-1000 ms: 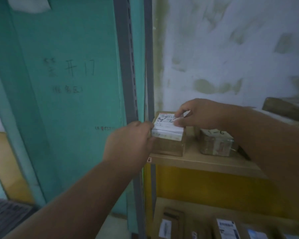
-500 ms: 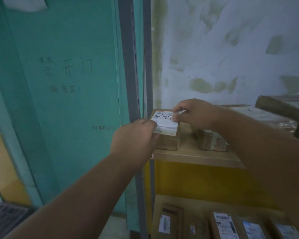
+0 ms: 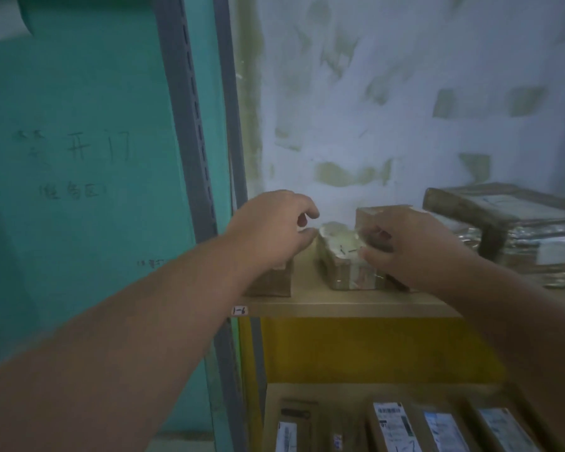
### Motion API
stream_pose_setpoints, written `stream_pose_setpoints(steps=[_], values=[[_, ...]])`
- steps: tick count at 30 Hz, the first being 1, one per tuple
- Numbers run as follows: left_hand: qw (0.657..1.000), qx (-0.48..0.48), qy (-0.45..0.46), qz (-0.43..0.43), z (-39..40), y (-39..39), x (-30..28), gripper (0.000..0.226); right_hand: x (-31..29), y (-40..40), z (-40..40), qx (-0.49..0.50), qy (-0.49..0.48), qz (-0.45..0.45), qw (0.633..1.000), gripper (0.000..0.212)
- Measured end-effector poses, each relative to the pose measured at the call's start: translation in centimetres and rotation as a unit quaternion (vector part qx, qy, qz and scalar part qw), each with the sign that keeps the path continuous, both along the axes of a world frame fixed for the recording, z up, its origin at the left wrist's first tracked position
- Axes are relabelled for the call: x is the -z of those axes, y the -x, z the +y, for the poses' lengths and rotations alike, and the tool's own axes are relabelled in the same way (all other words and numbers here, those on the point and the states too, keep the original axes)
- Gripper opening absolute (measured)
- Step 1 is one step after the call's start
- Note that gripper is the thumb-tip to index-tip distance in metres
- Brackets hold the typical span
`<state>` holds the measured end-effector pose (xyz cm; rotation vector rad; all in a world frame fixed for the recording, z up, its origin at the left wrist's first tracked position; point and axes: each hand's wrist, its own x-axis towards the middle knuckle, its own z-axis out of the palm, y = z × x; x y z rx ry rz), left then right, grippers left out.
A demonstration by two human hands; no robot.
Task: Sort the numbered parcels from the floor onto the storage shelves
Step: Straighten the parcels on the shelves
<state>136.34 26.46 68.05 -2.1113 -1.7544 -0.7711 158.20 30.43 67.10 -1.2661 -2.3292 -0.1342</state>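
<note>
- The taped parcel (image 3: 343, 256), with a white label on top bearing handwritten marks, stood on the wooden shelf (image 3: 349, 305), near the shelf's left end.
- The right hand (image 3: 405, 246) touched the taped parcel's right side, thumb at its near top edge; whether the grip closed round it could not be told through the blur.
- The left hand (image 3: 271, 226) hovered just left of the taped parcel, its grip loosely curled and holding nothing.
- Under that hand a brown cardboard box (image 3: 269, 282) sat left of the taped parcel.
- Another brown box (image 3: 372, 216) stood just behind and right of the taped parcel.
- A tag reading "1-6" (image 3: 239, 310) marked the shelf edge below and left.
</note>
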Motion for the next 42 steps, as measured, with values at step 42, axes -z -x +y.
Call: stream_pose_setpoints(steps=[42], values=[[0.931, 0.01, 0.276, 0.24, 10.3, -0.9, -3.1, 0.051, 5.4, 3.8, -1.4, 0.085, 0.069, 0.142, 0.984, 0.023]])
